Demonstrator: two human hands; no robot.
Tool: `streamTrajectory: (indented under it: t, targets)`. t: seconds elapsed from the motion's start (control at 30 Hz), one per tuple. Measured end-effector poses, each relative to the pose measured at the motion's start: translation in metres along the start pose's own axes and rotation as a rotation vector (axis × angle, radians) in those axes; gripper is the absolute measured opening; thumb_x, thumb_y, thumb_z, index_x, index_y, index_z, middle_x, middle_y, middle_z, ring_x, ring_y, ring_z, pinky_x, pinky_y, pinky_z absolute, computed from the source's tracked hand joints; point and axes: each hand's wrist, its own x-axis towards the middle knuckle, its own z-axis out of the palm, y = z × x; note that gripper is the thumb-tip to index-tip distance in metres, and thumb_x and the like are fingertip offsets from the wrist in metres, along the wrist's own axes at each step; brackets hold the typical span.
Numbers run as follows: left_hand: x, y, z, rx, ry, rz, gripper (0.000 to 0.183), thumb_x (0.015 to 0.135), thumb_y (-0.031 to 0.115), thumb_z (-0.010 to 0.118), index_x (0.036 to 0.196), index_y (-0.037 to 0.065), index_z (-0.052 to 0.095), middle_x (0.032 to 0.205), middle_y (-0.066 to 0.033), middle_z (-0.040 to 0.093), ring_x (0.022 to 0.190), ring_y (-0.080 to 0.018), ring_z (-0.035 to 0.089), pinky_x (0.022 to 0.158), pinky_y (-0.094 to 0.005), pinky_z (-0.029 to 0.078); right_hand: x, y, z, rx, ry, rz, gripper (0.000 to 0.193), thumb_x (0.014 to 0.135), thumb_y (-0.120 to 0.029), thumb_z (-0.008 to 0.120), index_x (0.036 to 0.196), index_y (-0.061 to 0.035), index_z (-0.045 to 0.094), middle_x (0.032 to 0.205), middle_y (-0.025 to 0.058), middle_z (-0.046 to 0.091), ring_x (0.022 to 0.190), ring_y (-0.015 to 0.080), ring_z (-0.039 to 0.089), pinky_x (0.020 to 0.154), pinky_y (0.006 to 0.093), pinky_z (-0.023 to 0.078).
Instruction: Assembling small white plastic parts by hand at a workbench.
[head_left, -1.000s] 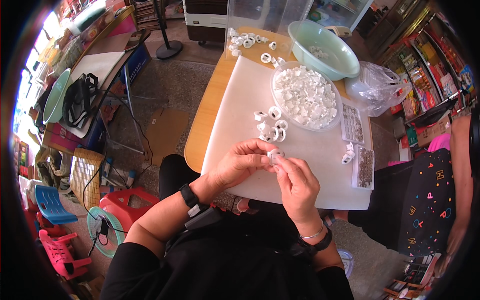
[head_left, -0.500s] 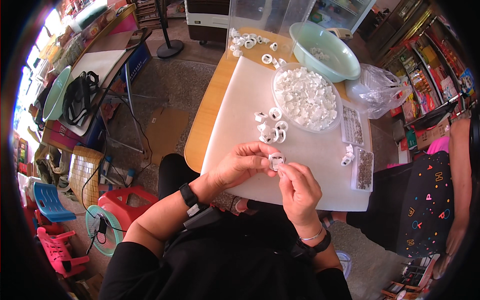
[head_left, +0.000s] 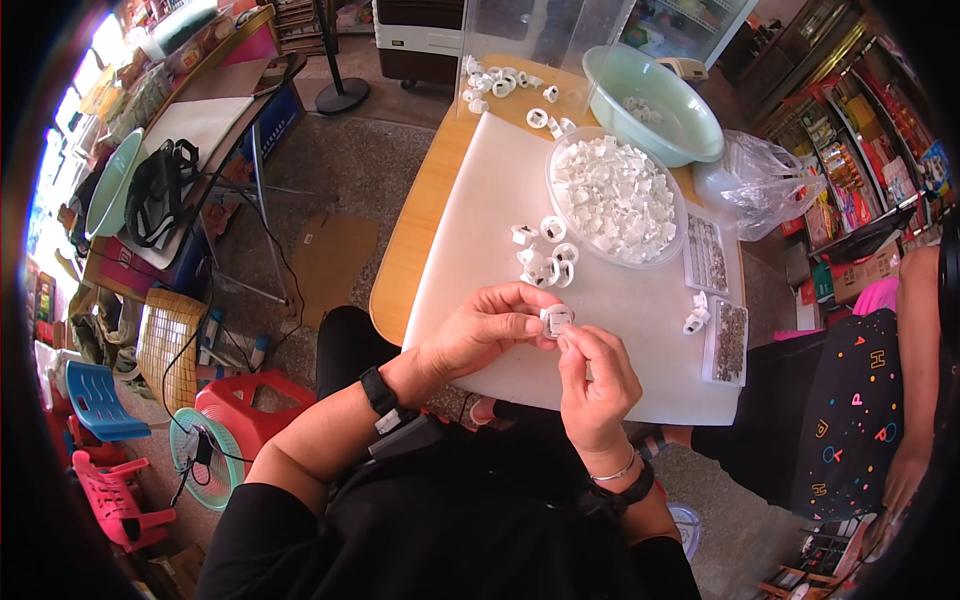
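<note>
Over the near part of the table, my left hand (head_left: 490, 325) grips a small round white plastic part (head_left: 556, 319) between thumb and fingers. A flat white piece sits in its dark-edged opening. My right hand (head_left: 598, 380) is closed in a pinch at the part's right edge; whatever its fingertips hold is too small to make out. Just beyond my hands lies a cluster of similar round white parts (head_left: 540, 265). Farther right, a clear oval tub (head_left: 680, 225) is heaped with small white plastic pieces (head_left: 615, 195).
Two shallow trays of tiny pieces, one white (head_left: 706, 255) and one darker (head_left: 725, 345), line the table's right side, beside a few white parts (head_left: 697, 313). A pale green basin (head_left: 650, 85) and a plastic bag (head_left: 755, 180) stand behind. Another person's arm (head_left: 918, 370) is at right.
The part in my left hand is turned slightly, so its flat white face shows more. My right fingertips have shifted a little at its edge.
</note>
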Motion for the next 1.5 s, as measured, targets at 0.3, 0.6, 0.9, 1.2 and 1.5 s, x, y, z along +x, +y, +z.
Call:
streamTrajectory:
  t: [0.3, 0.6, 0.9, 1.2, 1.5]
  targets:
    - [0.000, 0.002, 0.003, -0.003, -0.004, -0.017, 0.024, 0.086, 0.003, 0.061, 0.110, -0.001, 0.060, 0.104, -0.0101, 0.063, 0.091, -0.0187, 0.060, 0.086, -0.0324, 0.050, 0.003, -0.001, -0.002, 0.037, -0.036, 0.010, 0.017, 0.081, 0.006, 0.062, 0.097, -0.0004, 0.064, 0.087, 0.0114, 0.064, 0.075, 0.0217, 0.064, 0.063, 0.0300, 0.052]
    - [-0.001, 0.003, 0.003, 0.026, -0.011, -0.044, 0.024, 0.086, 0.005, 0.062, 0.110, -0.001, 0.060, 0.105, -0.0099, 0.063, 0.093, -0.0180, 0.060, 0.086, -0.0326, 0.050, 0.001, 0.002, -0.002, -0.046, -0.025, -0.014, 0.017, 0.079, 0.006, 0.063, 0.094, -0.0010, 0.062, 0.086, 0.0119, 0.063, 0.074, 0.0243, 0.064, 0.062, 0.0315, 0.051]
    - [0.000, 0.004, 0.010, 0.103, 0.075, -0.040, 0.020, 0.088, 0.005, 0.060, 0.107, -0.002, 0.059, 0.101, -0.0070, 0.062, 0.092, -0.0167, 0.061, 0.085, -0.0314, 0.051, 0.009, 0.003, -0.001, -0.125, -0.097, -0.100, 0.014, 0.079, 0.005, 0.061, 0.092, -0.0003, 0.062, 0.079, 0.0111, 0.059, 0.068, 0.0263, 0.061, 0.060, 0.0337, 0.049]
    - [0.001, 0.005, 0.020, 0.336, 0.189, -0.097, 0.024, 0.089, 0.008, 0.060, 0.109, -0.004, 0.061, 0.102, -0.0080, 0.065, 0.092, -0.0150, 0.064, 0.083, -0.0278, 0.052, 0.004, 0.013, 0.004, 0.389, -0.120, 0.496, 0.014, 0.085, -0.001, 0.062, 0.098, 0.0011, 0.057, 0.083, 0.0074, 0.064, 0.070, 0.0118, 0.062, 0.059, 0.0248, 0.049]
    - [0.002, 0.002, 0.018, 0.469, 0.241, -0.083, 0.021, 0.089, 0.001, 0.056, 0.108, -0.006, 0.061, 0.096, -0.0110, 0.066, 0.083, -0.0183, 0.067, 0.079, -0.0280, 0.054, 0.009, 0.010, 0.004, 0.313, -0.150, 0.513, 0.009, 0.086, 0.000, 0.059, 0.094, 0.0023, 0.056, 0.079, 0.0077, 0.064, 0.066, 0.0116, 0.064, 0.058, 0.0233, 0.050]
